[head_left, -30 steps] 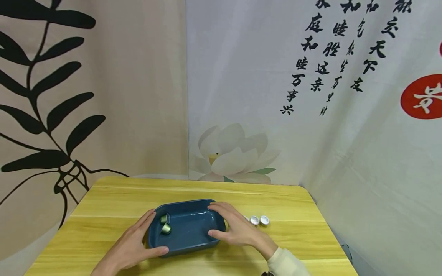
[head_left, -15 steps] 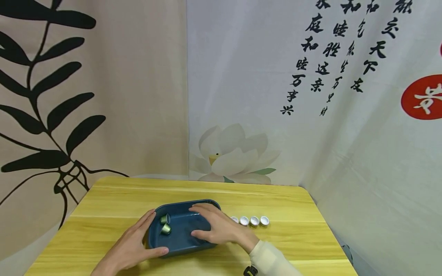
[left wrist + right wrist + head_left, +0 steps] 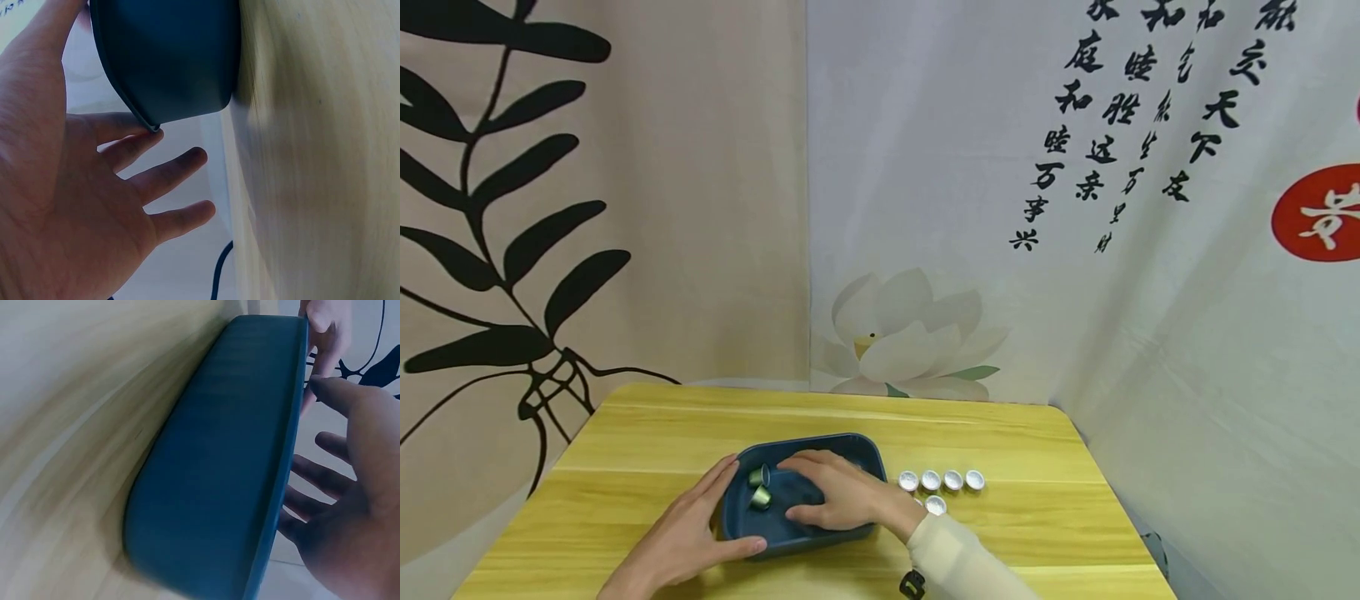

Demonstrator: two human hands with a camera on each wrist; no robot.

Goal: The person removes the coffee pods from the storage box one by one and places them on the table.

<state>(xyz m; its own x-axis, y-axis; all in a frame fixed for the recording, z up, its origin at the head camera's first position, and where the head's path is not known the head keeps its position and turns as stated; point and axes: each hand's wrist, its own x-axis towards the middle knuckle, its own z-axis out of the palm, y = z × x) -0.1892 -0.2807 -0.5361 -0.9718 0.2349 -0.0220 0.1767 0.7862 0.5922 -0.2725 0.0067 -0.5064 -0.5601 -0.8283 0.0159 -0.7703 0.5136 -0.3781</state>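
A dark blue rectangular tray (image 3: 805,542) stands on the table with two small green coffee capsules (image 3: 761,498) lying on their sides at its left end. My left hand (image 3: 681,529) spans the tray's left end, thumb at the front rim and index finger at the far left. In the left wrist view its fingers are spread and fairly straight, some touching the rim (image 3: 128,100). My right hand (image 3: 842,492) is over the inside of the tray, thumb and fingers apart, pointing toward the capsules. Nothing shows between them in the right wrist view.
Right of the tray, several round silver-white capsule tops (image 3: 952,480) stand in a row on the wooden table (image 3: 1037,517), with another capsule top (image 3: 936,505) in front, partly bordered by my right wrist. Printed curtains (image 3: 925,167) hang behind the table.
My right hand has moved left from the tray's right rim to above its inside, uncovering more of the silver-white tops on the table. The left hand and the tray have stayed put.
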